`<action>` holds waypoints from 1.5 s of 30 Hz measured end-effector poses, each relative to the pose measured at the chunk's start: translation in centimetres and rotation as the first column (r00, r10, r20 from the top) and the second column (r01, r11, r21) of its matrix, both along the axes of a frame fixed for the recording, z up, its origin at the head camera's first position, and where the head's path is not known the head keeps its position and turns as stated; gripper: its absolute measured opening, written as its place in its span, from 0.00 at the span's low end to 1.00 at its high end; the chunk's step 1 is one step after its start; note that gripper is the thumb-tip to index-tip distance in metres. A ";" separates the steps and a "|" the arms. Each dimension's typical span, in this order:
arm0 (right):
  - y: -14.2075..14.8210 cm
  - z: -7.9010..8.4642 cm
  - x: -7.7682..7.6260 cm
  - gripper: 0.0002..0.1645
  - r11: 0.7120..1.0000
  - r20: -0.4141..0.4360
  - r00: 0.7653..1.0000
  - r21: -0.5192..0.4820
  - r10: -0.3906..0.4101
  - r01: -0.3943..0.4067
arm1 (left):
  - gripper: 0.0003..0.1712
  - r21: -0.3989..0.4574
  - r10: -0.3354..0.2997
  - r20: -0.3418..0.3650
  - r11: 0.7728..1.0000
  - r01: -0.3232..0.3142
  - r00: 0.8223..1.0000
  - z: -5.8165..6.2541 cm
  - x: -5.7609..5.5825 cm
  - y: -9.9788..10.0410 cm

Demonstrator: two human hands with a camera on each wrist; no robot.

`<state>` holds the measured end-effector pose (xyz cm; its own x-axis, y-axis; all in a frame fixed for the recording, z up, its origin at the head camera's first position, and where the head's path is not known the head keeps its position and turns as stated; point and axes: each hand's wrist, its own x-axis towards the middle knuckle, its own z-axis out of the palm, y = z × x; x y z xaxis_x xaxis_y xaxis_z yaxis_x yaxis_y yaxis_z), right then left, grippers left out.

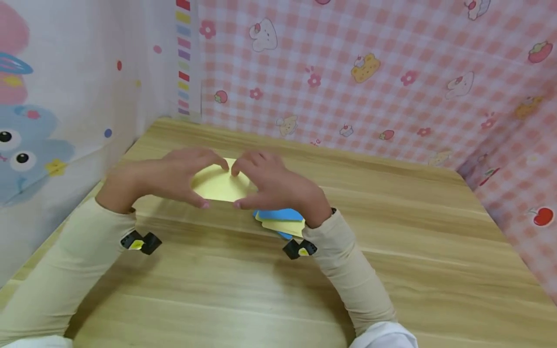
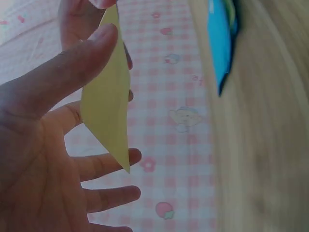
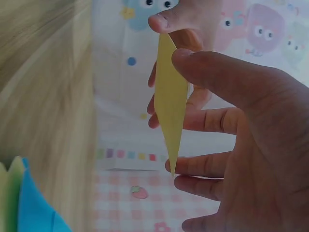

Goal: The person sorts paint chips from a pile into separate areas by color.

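Note:
Both hands hold a piece of yellow paper point(image 1: 222, 186) above the wooden table, its near edge facing me. On its left side, my left hand point(image 1: 174, 174) pinches it, thumb in front and fingers behind. The right hand point(image 1: 274, 181) grips the right side in the same way. In the left wrist view the paper point(image 2: 108, 101) appears slightly bowed, and the other fingers spread behind it. Seen from the right wrist, the paper point(image 3: 169, 92) is nearly edge-on, with a thumb against its near face.
Several blue and yellow papers point(image 1: 280, 220) lie in an overlapping pile on the table point(image 1: 209, 290), close to the right wrist. A pink checked cloth point(image 1: 330, 106) hangs behind the table, and a white cartoon-printed cloth point(image 1: 95, 96) borders its left side. Small black cameras point(image 1: 141, 242) sit at the wrists.

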<state>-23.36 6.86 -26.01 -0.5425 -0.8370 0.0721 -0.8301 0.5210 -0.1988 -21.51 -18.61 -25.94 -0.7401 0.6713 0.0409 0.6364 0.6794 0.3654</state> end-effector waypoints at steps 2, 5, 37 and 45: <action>-0.2 -0.8 -0.3 0.32 0.999 0.043 0.999 0.036 -0.019 0.018 | 0.45 -0.033 0.000 0.039 0.999 0.002 0.999 -0.5 -0.2 0.2; -0.6 -2.1 -0.7 0.32 0.995 0.102 0.994 0.095 -0.042 0.032 | 0.45 -0.070 0.004 0.083 0.998 0.001 0.997 -1.1 -0.3 0.4; 6.0 3.6 1.3 0.34 0.974 0.137 0.990 -0.216 -0.038 0.068 | 0.43 0.064 -0.077 -0.136 0.994 0.086 0.988 4.0 2.3 5.2; 7.6 4.4 1.1 0.34 0.961 0.070 0.996 -0.265 -0.060 0.077 | 0.44 0.102 -0.103 -0.114 0.988 0.115 0.988 4.3 0.8 6.8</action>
<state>-22.30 14.43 -21.58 -0.6082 -0.7523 0.2532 -0.7764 0.4975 -0.3868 -20.73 -11.84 -21.60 -0.6501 0.7348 0.1934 0.7440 0.5641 0.3581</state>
